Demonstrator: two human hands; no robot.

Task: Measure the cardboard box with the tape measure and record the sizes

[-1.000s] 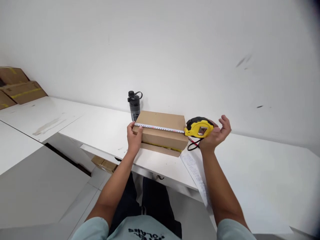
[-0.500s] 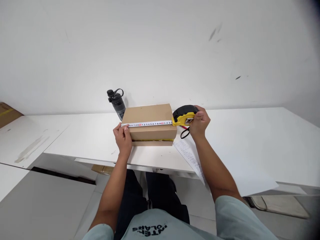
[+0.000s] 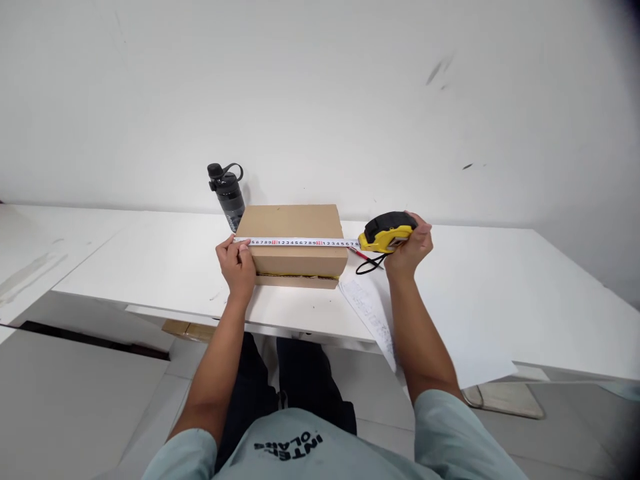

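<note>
A closed brown cardboard box (image 3: 295,230) lies on the white table (image 3: 160,267), resting on a thinner flat piece of cardboard. A white tape blade (image 3: 300,243) stretches across the box's front top edge. My left hand (image 3: 236,267) pinches the blade's end at the box's left corner. My right hand (image 3: 407,250) grips the yellow and black tape measure case (image 3: 387,233), held a little to the right of the box. Its black wrist loop hangs down to the table.
A dark water bottle (image 3: 227,195) stands behind the box's left corner near the white wall. A red pen (image 3: 357,254) and a handwritten sheet of paper (image 3: 370,313) lie right of the box. More cardboard shows below the table's front edge (image 3: 187,329).
My right hand has pulled the tape case further right, away from the box, lengthening the blade. One second ago that hand's fingers were spread; they are closed round the case now. The view shifted.
</note>
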